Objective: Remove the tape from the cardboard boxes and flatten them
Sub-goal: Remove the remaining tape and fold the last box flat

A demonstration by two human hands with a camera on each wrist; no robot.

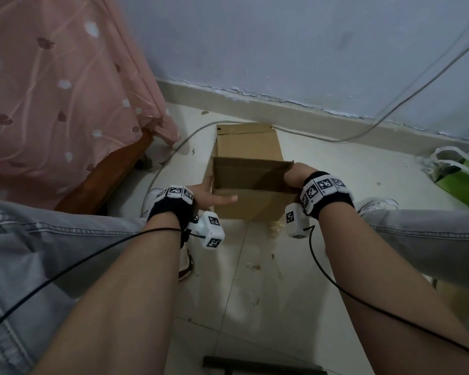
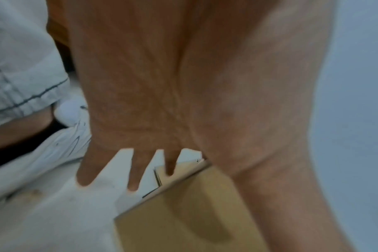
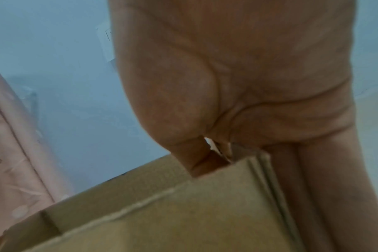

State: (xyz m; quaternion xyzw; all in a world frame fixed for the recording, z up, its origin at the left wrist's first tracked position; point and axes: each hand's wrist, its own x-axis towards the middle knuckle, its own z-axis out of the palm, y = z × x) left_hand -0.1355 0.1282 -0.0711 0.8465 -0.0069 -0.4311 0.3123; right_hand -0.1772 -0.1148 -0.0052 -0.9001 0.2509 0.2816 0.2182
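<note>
From the head view, I see the cardboard box (image 1: 248,182) on the floor at twelve o'clock, open-ended, no tape visible, not yet flat. My left hand (image 1: 209,194) lies flat-fingered on its near side. The right wrist view shows my right hand (image 3: 227,95) pinching the box's corner edge.

No words, brands or numbers can be read anywhere; the only signs are black-and-white square code markers on the wristbands (image 1: 326,188) and on the small white camera blocks (image 1: 210,230) under both wrists, and the box (image 1: 251,173) bears no legible print
</note>
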